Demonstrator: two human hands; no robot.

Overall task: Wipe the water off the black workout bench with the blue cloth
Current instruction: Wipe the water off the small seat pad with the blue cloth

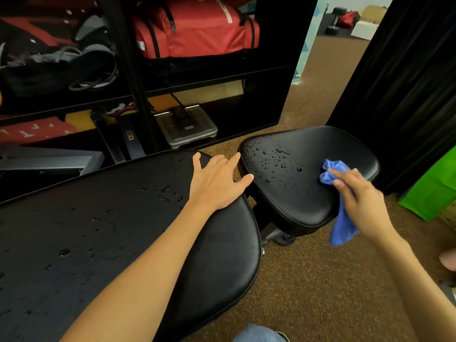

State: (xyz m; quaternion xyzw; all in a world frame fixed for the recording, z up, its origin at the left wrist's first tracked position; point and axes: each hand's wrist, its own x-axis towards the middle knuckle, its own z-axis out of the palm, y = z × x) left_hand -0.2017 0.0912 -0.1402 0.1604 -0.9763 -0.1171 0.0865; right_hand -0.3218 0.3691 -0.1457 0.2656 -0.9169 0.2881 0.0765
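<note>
The black workout bench has a long back pad (103, 230) on the left and a smaller seat pad (296, 193) on the right. Water drops dot the far half of both pads. My left hand (217, 183) lies flat with spread fingers on the right end of the long pad. My right hand (357, 193) grips the blue cloth (332, 172) and presses its bunched end on the right part of the seat pad. The rest of the cloth hangs down below my palm over the seat's near edge.
A black shelf unit (138, 77) stands just behind the bench, with a red bag (197, 28), cables and a grey scale (187, 127). A black curtain (407, 82) hangs at right, beside a green bag (429, 193). Speckled brown floor (320, 280) surrounds the bench.
</note>
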